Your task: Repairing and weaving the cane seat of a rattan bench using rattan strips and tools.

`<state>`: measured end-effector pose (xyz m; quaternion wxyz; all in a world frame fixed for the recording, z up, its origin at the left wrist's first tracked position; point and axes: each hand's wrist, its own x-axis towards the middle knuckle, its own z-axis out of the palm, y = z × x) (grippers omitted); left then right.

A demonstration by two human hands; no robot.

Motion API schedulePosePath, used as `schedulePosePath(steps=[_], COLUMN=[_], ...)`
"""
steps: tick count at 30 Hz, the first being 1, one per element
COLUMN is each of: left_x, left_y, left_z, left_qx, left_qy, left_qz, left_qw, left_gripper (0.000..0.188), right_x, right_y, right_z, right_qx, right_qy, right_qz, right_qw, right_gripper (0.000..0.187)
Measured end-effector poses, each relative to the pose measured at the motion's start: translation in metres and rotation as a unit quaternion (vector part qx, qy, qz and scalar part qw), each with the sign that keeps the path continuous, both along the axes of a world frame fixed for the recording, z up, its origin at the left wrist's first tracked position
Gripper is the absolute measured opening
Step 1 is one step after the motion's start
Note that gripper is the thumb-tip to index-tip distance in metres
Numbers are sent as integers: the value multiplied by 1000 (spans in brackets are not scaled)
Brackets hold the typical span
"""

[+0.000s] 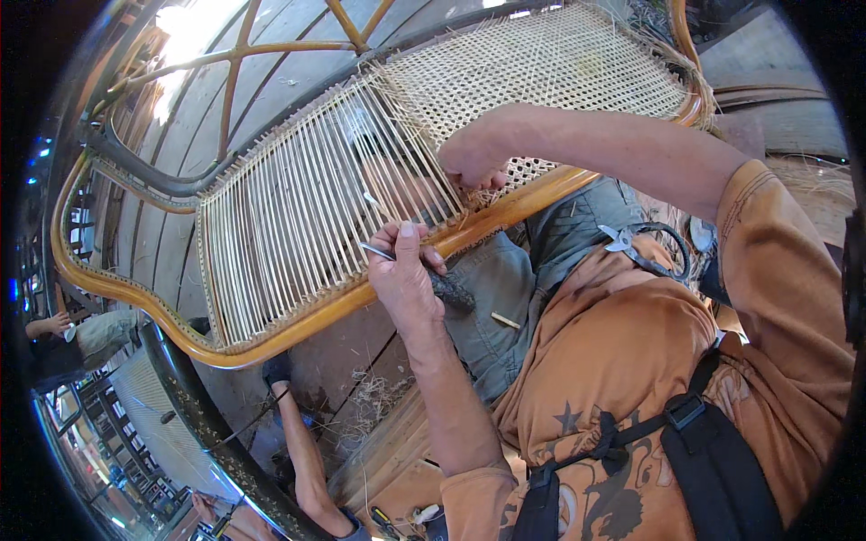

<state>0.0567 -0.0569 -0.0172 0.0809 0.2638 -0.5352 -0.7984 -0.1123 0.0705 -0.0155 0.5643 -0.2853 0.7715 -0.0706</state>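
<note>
A rattan seat frame [505, 216] lies across my lap. Parallel pale cane strands [280, 216] span its left part, and a finished open cane weave [550, 72] covers its right part. My left hand [403, 275] is closed at the frame's near rail, with a slim grey metal rod [377, 252] held between thumb and fingers. My right hand [474, 151] is closed over the edge of the woven part, fingers turned down; what it grips is hidden. Loose cane ends [406, 113] stick up along the border between the two parts.
Scissors-like cutters [622, 242] with dark handles rest on my lap. Cane scraps [372, 397] litter the wooden floor. Another person's bare leg [302, 451] and a dark frame with cane webbing [162, 415] are at the lower left. Rattan bars [230, 99] stand beyond the seat.
</note>
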Motion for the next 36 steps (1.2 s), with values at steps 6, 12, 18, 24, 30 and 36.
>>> schedulePosePath(steps=[6, 12, 18, 24, 30, 36], left_x=[0, -2, -2, -1, -6, -14], left_y=[-1, 0, 2, 2, 19, 26], left_z=[-3, -1, -1, 2, 18, 11], left_qx=[5, -2, -10, 35, -4, -58], left_qy=[6, -6, -10, -13, -37, -104], left_qz=[0, 1, 8, 20, 26, 22], left_qw=[1000, 1000, 1000, 999, 999, 993], left_gripper=[16, 16, 16, 18, 21, 22], right_x=[4, 11, 26, -17, 7, 5], right_y=[-3, -7, -7, 68, 90, 69], right_z=[5, 13, 13, 25, -2, -12], right_qx=[-16, 2, -139, -230, -302, -246], right_qy=[60, 92, 231, 105, 155, 127], right_qz=[82, 62, 145, -212, -212, -243], right_qw=[995, 994, 952, 944, 917, 930], right_gripper=[19, 20, 24, 21, 13, 23])
